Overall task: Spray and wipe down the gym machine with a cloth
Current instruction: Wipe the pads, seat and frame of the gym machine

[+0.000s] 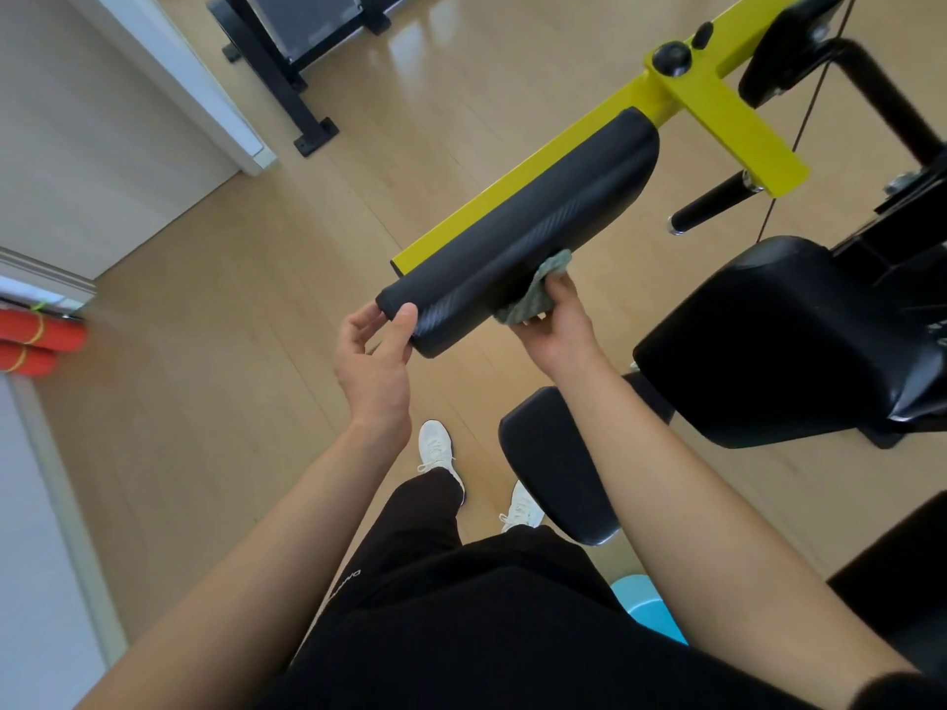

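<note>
The step in hand is wiping, not spraying: no spray bottle shows in the view. The long black pad sits mid-picture on a yellow bar, running from its near end, by the hands, up toward 1 o'clock. The left hand steadies that near end. Its thumb lies on the end face and the curled fingers reach round the corner at 9 o'clock of it, a light pinch rather than a hard clamp. The right hand is clenched on a grey-green cloth, which is bunched in the fingers and pressed against the pad's edge at 4 o'clock of the near end. Only part of the cloth shows between hand and pad; how much lies under the pad cannot be told.

Judging by the cloth's place, the near end is being done and most of the pad's length, out toward 1 o'clock, seems left to cover. The next move likely calls for sliding the cloth along that edge, away from the body, under steady pressure. The bar may pivot, so the left hand would need a firm hold. A black seat stands at 3 o'clock of the hands and another cushion at 6 o'clock, both probably due for the cloth too. A light-blue thing by the right forearm is too hidden to name.
</note>
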